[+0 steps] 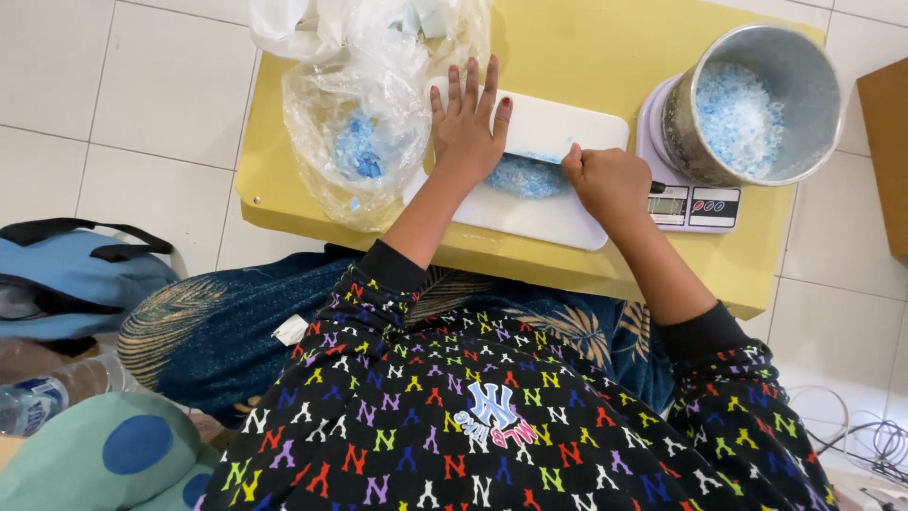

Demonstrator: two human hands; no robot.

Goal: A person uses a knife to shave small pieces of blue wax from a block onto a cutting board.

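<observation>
My left hand (466, 128) lies flat, fingers spread, on a white cutting board (567, 123), pressing down by a heap of pale blue crumbs (525, 177). My right hand (605, 180) is a closed fist at the board's right side. It grips what looks like a knife handle, whose dark end sticks out to the right. A thin blade edge (534, 157) runs from the fist toward my left hand, across the top of the heap. The board sits on a low yellow table (586, 47).
A clear plastic bag (355, 142) holding blue pieces lies left of the board. A metal pot (804, 142) of blue-white crumbs stands on a small kitchen scale (690, 203) at the right. A blue bag (76, 274), a plastic bottle (38, 397) and cables (870, 440) lie on the tiled floor.
</observation>
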